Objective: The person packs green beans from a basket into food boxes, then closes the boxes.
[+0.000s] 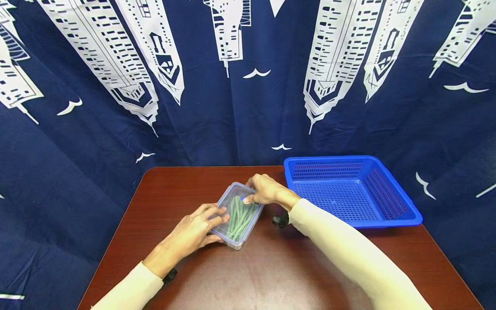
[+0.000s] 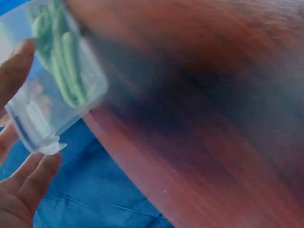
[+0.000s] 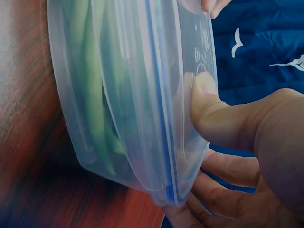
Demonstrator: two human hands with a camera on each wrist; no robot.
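A clear plastic food container (image 1: 240,240) with a translucent lid holds several green beans (image 1: 239,219). The lid (image 3: 187,57) lies over it, with a blue seal showing along the rim in the right wrist view. My left hand (image 1: 195,227) grips the near left side, fingertips spread on the lid and thumb low by the edge. In the left wrist view, a side flap (image 2: 51,146) sticks out beside the fingertips. My right hand (image 1: 268,189) holds the far right end, with its thumb (image 3: 205,95) pressed on the lid and the fingers curled over the edge.
A blue perforated plastic basket (image 1: 387,224) stands at the table's back right, near my right forearm. The reddish-brown wooden table (image 1: 182,185) ends at a dark blue curtain (image 1: 240,120) printed with white buildings and birds.
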